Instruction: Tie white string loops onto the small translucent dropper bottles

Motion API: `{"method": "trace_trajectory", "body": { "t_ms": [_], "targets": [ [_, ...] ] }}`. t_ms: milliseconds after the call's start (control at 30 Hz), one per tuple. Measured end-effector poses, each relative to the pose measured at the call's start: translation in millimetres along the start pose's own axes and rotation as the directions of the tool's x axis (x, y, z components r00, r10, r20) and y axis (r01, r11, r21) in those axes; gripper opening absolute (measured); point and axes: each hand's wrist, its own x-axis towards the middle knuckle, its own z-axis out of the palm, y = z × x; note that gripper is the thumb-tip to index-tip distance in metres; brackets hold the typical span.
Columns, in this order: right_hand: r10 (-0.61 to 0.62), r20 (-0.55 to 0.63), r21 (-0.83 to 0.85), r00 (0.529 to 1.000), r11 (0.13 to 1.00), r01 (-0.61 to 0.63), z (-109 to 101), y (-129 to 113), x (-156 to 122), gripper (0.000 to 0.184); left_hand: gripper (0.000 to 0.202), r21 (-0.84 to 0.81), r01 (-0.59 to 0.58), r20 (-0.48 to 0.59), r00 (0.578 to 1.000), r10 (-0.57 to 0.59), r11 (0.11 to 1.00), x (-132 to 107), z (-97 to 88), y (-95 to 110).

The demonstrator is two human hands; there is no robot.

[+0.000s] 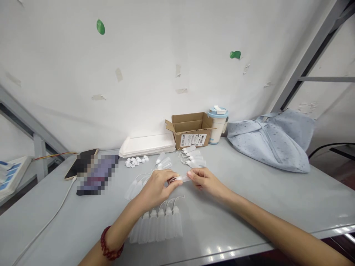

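Observation:
Both of my hands meet over the middle of the table around one small translucent plastic bottle (184, 178). My left hand (158, 186) pinches its cap end between thumb and fingers. Its other end is gripped by my right hand (203, 180). Below my left hand, several like bottles (156, 225) lie in a row with thin tubes curving from their caps. More bottles (133, 189) lie partly hidden behind my left wrist. Further back are a pair of loose bottles (165, 162) and a cluster of tubed bottles (195, 157). Small white caps (135, 161) sit in a pile.
An open cardboard box (194, 136) stands against the wall beside a lidded cup (218, 125). Left of it lies a white packet stack (148, 143). A blue cloth bag (271, 142) rests at right. At left are a phone (79, 162), a blurred-out item (98, 175) and a white cable (55, 214).

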Motion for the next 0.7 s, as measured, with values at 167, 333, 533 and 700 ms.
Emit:
{"method": "trace_trajectory", "body": {
  "t_ms": [167,333,533,700],
  "targets": [
    [0.083,0.038,0.09,0.996,0.992,-0.086,-1.4,1.2,2.2,0.047,0.02,0.052,-0.068,-0.003,0.998,0.068,0.996,-0.1,2.8,-4.2],
    [0.096,0.026,0.037,0.995,0.995,-0.097,-2.1,3.1,3.4,0.047,0.02,0.053,-0.032,0.007,0.999,0.031,0.998,1.2,3.7,-3.4],
    [-0.126,-0.175,-0.232,0.976,0.969,0.083,-11.4,-9.3,3.1,0.04,0.027,0.084,0.134,-0.08,0.989,-0.128,0.987,7.6,-16.2,-28.0],
    [-0.326,-0.351,-0.505,0.878,0.855,0.115,-28.6,-2.0,11.6,0.036,0.03,0.343,0.315,-0.309,0.927,-0.21,0.885,4.6,-39.6,-84.0]
  ]
}}
